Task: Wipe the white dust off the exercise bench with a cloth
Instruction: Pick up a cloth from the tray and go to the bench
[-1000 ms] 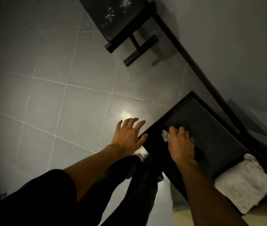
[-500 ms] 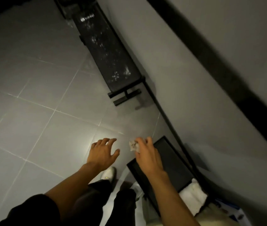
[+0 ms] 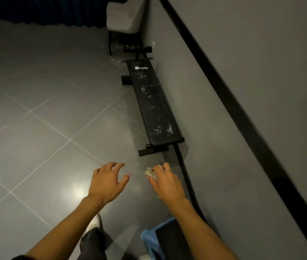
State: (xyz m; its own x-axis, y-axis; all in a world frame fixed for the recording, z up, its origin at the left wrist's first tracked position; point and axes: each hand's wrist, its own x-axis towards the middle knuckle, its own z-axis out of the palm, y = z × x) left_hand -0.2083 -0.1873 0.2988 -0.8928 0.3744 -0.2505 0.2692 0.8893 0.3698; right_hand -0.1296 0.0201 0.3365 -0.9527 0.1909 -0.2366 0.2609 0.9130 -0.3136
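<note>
Bench (image 3: 152, 102) long, dust-speckled; right hand (image 3: 165, 182) grips crumpled cloth (image 3: 149, 173)

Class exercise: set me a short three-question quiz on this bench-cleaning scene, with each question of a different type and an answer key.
1. Fill in: the left hand, its fingers spread above the grey tiled floor, holds ____.
2. Multiple choice: what grips the crumpled white cloth? A) the left hand B) the right hand C) neither hand
3. True or false: the cloth is pressed on the long black padded exercise bench.
Key: 1 nothing; 2 B; 3 false. The cloth is short of the bench's near end, and the white dust specks on the pad are not yet wiped.
</note>
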